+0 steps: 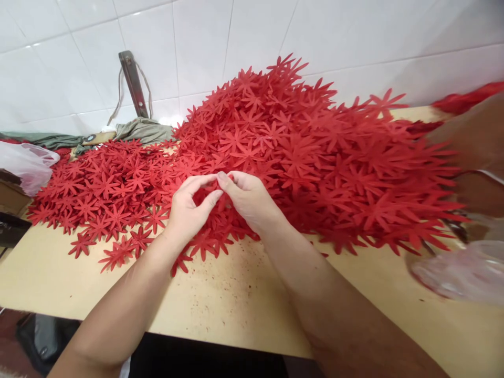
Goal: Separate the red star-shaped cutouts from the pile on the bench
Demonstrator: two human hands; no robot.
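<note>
Fingertips of both hands meet at the near edge of a big heap of red flower cut-outs [299, 152] on the desk [236, 299]. The left hand [187, 207] curls with thumb and forefinger closing toward each other, and the right hand [248, 197] pinches at the same spot; between them sits what looks like one thin red piece, though the fingers hide most of it. Judging by this, the step in hand is separating a single cut-out from the mass. Next would need a light, sliding pull so neighbouring petals do not snag and lift along. Left of the hands the cut-outs lie flatter, toward a clear plastic bag [27, 165]. Far right, a blurred arm [472, 147] of another person shows above more clear plastic [464, 273].
</note>
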